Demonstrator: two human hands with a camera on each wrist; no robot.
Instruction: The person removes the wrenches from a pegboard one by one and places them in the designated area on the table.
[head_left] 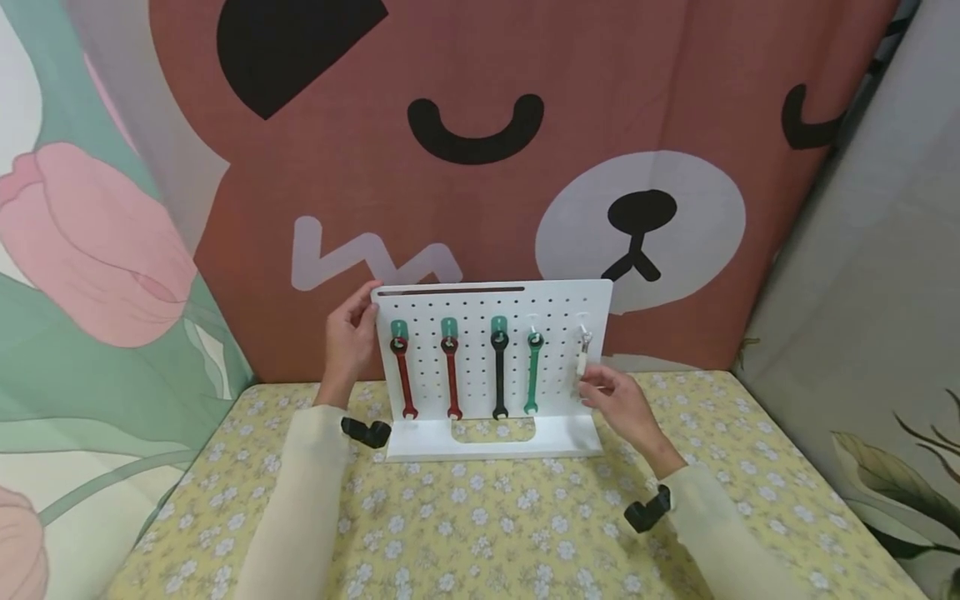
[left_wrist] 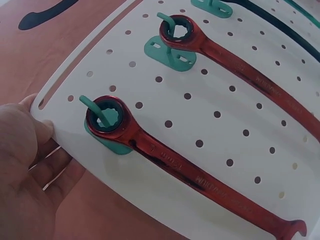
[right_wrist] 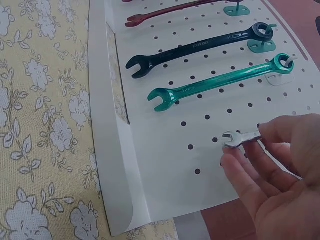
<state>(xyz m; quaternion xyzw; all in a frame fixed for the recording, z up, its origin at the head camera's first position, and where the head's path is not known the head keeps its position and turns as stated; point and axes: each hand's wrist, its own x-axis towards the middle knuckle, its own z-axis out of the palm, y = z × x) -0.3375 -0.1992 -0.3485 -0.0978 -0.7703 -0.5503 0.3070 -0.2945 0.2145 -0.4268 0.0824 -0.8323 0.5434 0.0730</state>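
A white pegboard (head_left: 472, 367) stands upright on its base. My left hand (head_left: 351, 337) grips its upper left edge, thumb at the front face and fingers behind, as the left wrist view shows. Near the board's right side my right hand (head_left: 617, 404) pinches a small silver wrench (right_wrist: 240, 138) between thumb and fingers. That wrench hangs downward, its upper end right at a white hook (head_left: 582, 320); in the right wrist view the fingers hide that end. Left of it hang a green wrench (right_wrist: 215, 82), a black wrench (right_wrist: 195, 52) and two red wrenches (left_wrist: 185, 170), ring ends over hooks.
A yellow flowered cloth (head_left: 480, 533) covers the table under the board. Behind it hangs a brown curtain (head_left: 600, 100) with a bear print. A pink tulip print (head_left: 97, 242) is on the left curtain, and a grey curtain (head_left: 885, 333) hangs to the right.
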